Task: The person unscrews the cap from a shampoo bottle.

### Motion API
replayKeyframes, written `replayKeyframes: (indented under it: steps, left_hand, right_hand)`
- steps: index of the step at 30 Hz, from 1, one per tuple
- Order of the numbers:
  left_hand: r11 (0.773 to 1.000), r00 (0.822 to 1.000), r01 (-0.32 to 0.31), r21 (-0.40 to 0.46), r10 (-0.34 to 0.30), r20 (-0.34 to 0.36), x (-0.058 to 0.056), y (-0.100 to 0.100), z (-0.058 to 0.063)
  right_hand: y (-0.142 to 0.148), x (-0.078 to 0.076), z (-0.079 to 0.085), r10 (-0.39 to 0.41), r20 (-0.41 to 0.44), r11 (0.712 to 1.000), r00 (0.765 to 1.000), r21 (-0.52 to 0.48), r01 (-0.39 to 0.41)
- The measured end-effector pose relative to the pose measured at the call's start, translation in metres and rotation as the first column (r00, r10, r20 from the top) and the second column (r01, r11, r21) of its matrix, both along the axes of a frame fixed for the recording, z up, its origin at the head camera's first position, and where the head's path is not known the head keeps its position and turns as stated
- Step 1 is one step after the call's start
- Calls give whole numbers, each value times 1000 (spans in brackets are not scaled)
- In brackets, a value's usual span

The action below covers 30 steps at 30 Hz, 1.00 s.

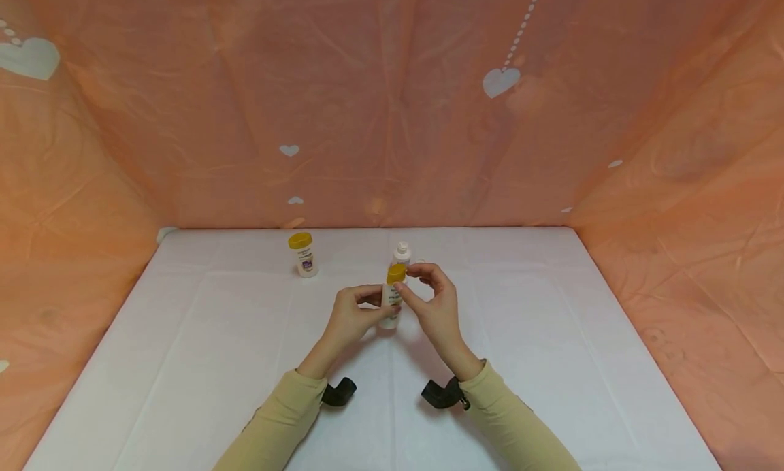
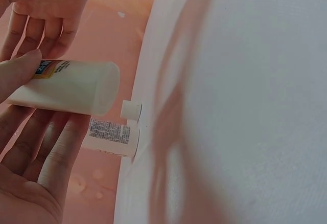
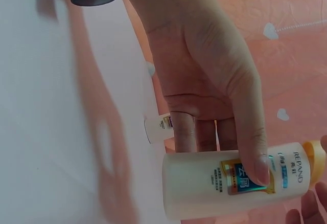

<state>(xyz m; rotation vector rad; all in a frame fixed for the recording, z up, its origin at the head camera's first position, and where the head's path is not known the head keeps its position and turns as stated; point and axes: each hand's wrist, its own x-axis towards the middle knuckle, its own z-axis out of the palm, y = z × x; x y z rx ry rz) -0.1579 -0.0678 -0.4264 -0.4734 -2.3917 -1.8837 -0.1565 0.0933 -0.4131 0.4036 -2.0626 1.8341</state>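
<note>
Yellow-capped bottle [image 3: 196,185] is up off the table [image 1: 233,389], left hand [image 1: 350,316] gripping its body, right hand [image 1: 437,306] pinching its cap [image 1: 396,273]! Behind that bottle, partly blocked by it, stands a white-necked bottle [image 1: 401,253], small white piece [image 2: 131,110] alongside; to its left, a yellow-topped container [image 1: 304,258].

The yellow-capped bottle [image 3: 225,183] reads "REPAND" and "去屑"

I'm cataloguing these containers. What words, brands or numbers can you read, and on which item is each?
"REPAND": on the held yellow-capped bottle.
"去屑": on the blue-and-gold label of that same bottle.
Too small or blurred to read: that bottle's remaining print, the print on the standing yellow-capped bottle, and the dense block on the uncapped white bottle.
</note>
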Motion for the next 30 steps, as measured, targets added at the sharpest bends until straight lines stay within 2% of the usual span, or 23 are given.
replayKeyframes:
  steps: [5,13,21,30]
  left_hand:
    - [1000,1000,8,3,-8,6,-1,1,-2]
    - [1000,1000,-6,16,5,27,-18,1,-36]
    - [999,1000,6,36,-6,-7,-19,-1,-39]
    - [999,1000,18,31,-19,7,-19,-1,-41]
  right_hand:
    - [0,-1,-1,23,11,1000,1000,8,-23]
    - [-1,-1,1,5,28,999,1000,40,-6]
    - [-2,-3,3,-2,19,998,1000,61,1]
    - [1,-5,5,11,30,995,999,103,-14]
